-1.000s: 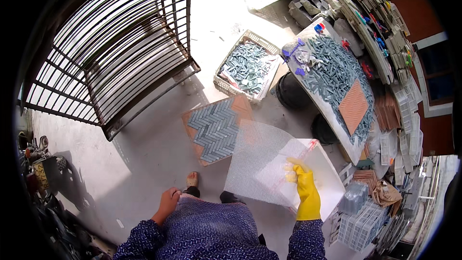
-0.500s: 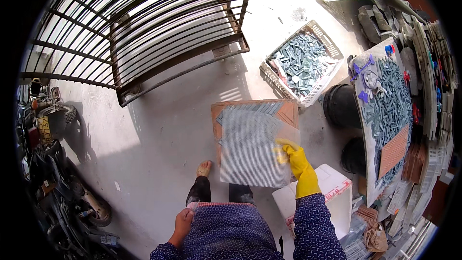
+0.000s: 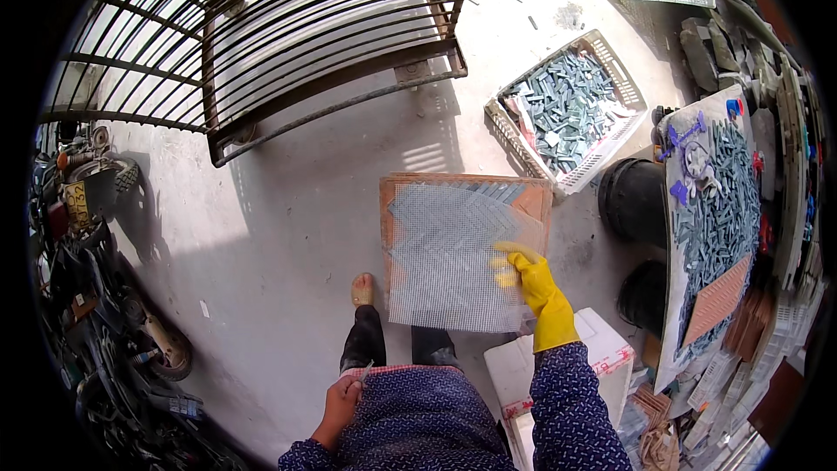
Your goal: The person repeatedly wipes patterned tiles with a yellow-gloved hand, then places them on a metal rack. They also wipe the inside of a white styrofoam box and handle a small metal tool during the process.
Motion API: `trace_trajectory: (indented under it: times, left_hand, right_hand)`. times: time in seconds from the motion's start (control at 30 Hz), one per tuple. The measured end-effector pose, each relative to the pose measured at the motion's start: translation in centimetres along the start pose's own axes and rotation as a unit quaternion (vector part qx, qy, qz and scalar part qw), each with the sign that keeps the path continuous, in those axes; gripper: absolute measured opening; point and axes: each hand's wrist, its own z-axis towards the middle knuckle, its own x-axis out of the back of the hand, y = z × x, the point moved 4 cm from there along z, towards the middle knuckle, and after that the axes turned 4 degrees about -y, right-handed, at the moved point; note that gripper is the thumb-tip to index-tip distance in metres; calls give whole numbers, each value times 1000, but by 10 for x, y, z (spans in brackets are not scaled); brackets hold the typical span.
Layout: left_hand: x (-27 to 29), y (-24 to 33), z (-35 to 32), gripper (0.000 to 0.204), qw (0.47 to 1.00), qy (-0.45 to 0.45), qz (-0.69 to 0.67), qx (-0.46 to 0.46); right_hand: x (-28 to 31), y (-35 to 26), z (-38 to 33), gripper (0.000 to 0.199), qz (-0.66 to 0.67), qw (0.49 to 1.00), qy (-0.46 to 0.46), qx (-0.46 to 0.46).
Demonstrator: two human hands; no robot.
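My right hand (image 3: 534, 283), in a yellow rubber glove, grips the right side of a pale mesh sheet (image 3: 453, 292). Some of its fingers show through the weave. Beneath the mesh lies a reddish-brown board (image 3: 536, 196) with grey-blue tile strips (image 3: 405, 209) set in a herringbone pattern. The mesh covers most of the strips and hangs past the board's near edge. My bare left hand (image 3: 343, 397) is closed in front of my patterned apron (image 3: 410, 406), pinching a small, pale, pointed piece too small to name.
A white crate (image 3: 602, 166) of loose tile strips stands beyond the board. On the right, a tilted panel (image 3: 676, 296) bears more strips beside black buckets (image 3: 629, 196). A white box (image 3: 602, 340) is by my right forearm, a metal rack (image 3: 340, 126) far left, motorbikes (image 3: 157, 340) left.
The mesh has shifted slightly left and away from me over the board, my gloved hand moving with it. The whole view has turned a little. My left hand keeps its pinch.
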Motion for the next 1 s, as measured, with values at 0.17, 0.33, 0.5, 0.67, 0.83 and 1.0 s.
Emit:
trace_trajectory:
  times: [0.17, 0.33, 0.5, 0.67, 0.83, 1.0]
  left_hand:
    - [-7, -3, 4, 18, 1000, -9, -12, -14]
    - [-11, -8, 4, 19, 1000, -8, -8, -3]
    - [-10, -2, 5, 18, 1000, -5, -14, 3]
    - [-11, -3, 7, 18, 1000, -13, -19, 10]
    - [-12, -1, 10, 18, 1000, -23, 6, 12]
    - [-15, -1, 12, 19, 1000, -21, 12, -1]
  right_hand:
    - [7, 5, 3, 28, 2, 1000, -13, -27]
    - [7, 7, 6, 28, -23, 999, -4, -24]
    - [6, 2, 6, 33, -52, 998, -22, -38]
    - [-5, -17, -2, 37, -101, 994, 12, -44]
    - [15, -11, -2, 36, 3, 999, 42, -17]
    - [19, -11, -5, 37, 5, 997, 66, -36]
